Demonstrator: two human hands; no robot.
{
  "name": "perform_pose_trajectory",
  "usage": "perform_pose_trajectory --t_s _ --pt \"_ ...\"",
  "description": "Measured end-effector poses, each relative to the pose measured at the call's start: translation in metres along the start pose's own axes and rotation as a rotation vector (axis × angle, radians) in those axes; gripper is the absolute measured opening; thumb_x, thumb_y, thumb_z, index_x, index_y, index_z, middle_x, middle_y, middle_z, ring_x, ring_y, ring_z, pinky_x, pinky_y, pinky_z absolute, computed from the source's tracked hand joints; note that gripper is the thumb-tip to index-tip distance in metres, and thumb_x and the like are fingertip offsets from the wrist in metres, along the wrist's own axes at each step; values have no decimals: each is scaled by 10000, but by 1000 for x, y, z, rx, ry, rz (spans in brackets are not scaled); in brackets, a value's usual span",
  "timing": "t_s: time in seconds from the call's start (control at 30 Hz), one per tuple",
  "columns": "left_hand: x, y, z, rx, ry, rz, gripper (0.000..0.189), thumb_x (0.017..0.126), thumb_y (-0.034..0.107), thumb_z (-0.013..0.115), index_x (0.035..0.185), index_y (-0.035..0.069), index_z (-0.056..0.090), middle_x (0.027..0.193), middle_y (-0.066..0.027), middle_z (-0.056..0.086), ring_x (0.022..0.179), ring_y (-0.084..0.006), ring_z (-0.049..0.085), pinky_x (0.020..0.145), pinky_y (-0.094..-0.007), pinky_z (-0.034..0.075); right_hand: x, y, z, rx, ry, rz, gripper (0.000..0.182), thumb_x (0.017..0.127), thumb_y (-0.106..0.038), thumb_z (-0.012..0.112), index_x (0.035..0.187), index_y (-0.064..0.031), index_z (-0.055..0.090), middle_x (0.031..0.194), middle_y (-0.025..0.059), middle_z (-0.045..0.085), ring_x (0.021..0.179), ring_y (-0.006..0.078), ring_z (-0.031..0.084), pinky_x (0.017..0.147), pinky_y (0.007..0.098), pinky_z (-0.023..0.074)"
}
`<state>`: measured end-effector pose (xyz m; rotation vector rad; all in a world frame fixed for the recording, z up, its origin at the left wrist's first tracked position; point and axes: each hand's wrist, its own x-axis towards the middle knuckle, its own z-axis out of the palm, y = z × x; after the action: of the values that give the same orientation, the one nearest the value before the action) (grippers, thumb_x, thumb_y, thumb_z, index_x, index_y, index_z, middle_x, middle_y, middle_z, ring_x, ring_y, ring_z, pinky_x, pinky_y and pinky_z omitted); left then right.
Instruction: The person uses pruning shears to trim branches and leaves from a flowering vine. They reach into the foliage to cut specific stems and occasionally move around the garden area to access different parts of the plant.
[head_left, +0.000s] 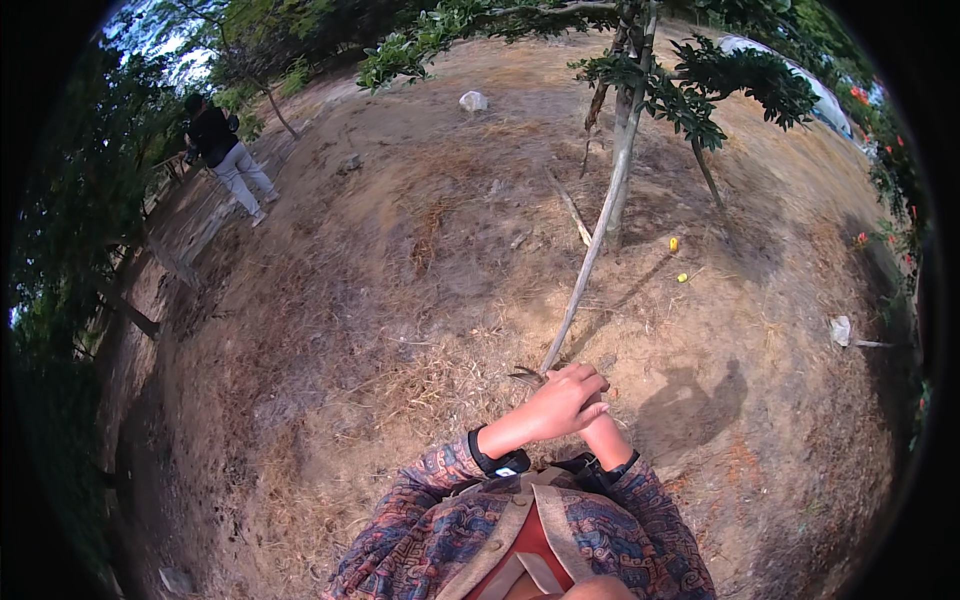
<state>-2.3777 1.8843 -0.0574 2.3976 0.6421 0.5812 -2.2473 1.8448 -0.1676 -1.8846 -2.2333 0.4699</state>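
My left hand (564, 399) lies across my right hand (598, 409) in front of my chest, and the two touch. Most of the right hand is hidden under the left. A long, pale wooden pole (592, 255) slants down from the tree, its lower end showing just beyond my fingers. Whether a hand holds it cannot be told. Beside that end is a small dark brown thing (527, 376), perhaps a dry leaf. Two yellow fruits, one upper (673, 244) and one lower (682, 277), lie on the dry ground beyond my hands, to the right.
A leafy tree (622, 142) stands ahead, with a broken branch (571, 208) at its base. Another person (221, 146) stands at the far left. Pale rocks lie at the back (473, 101) and on the right (841, 331). Trees and red-flowered shrubs line the sides.
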Motion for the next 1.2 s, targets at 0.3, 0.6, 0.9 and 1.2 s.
perform_pose_trajectory --t_s 0.3,0.6,0.9,1.2 --pt "72 67 77 -229 -338 456 306 850 258 676 1042 33 595 987 -160 547 994 -353 508 883 -475 410 -82 81 -14 111 57 280 353 876 -284 547 1197 -139 559 1124 101 561 1048 261 538 881 408 434" --pt "132 115 145 -245 -614 637 320 863 243 664 1097 34 597 1052 -151 557 1053 -348 510 893 -438 440 -149 144 -23 258 257 623 354 875 -281 553 1197 -136 558 1128 104 561 1048 263 538 882 405 436" --pt "230 152 243 -387 -663 847 277 849 229 650 1027 22 605 996 -137 559 1023 -337 506 892 -440 402 -228 224 -26 344 394 1015 355 873 -278 559 1197 -133 557 1132 107 561 1049 265 537 884 403 439" --pt "361 205 309 -529 -939 907 246 894 206 619 1082 47 608 1030 -139 591 989 -327 557 857 -419 452 -251 338 -62 382 545 1200 356 872 -274 566 1197 -130 556 1136 110 561 1049 268 536 886 401 442"
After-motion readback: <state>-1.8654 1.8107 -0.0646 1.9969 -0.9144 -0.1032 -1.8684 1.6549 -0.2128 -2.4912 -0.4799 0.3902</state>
